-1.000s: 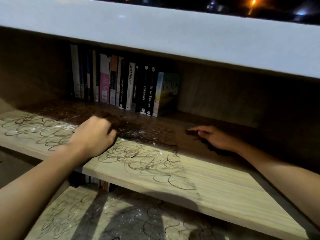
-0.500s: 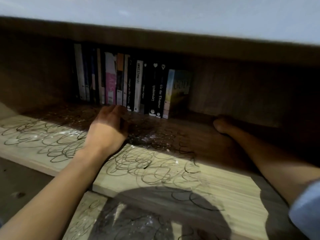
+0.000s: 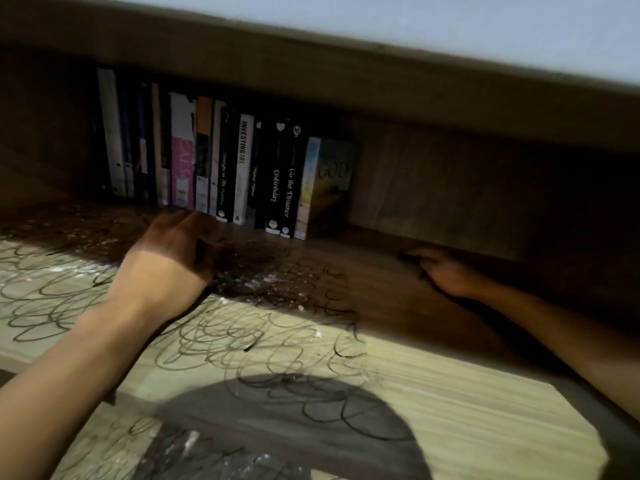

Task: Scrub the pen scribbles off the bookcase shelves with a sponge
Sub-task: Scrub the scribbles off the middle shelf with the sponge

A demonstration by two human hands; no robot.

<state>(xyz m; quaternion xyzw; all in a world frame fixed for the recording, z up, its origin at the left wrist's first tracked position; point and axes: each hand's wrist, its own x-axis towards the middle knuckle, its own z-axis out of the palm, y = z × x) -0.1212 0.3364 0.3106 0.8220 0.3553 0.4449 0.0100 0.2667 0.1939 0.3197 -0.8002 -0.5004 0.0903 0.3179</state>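
Note:
A light wooden shelf (image 3: 478,410) is covered with black pen scribbles (image 3: 242,336) across its left and middle. My left hand (image 3: 166,261) lies knuckles-up on the scribbled part, just in front of the books, with its fingers curled down over a dark sponge (image 3: 203,252). Only a thin edge of the sponge shows beside the fingers. White flecks of foam (image 3: 265,279) lie on the wood to the right of that hand. My right hand (image 3: 446,273) rests on the shaded bare wood further right, holding nothing.
A row of upright books (image 3: 239,168) stands at the back of the shelf, close to my left fingertips. The board above (image 3: 381,74) hangs low over the opening. A lower shelf (image 3: 104,448) at the bottom left carries scribbles and white smears too.
My left hand has slid deeper into the shelf, toward the books. My right hand went back along the shelf and has come forward again. The view has tilted and dropped closer.

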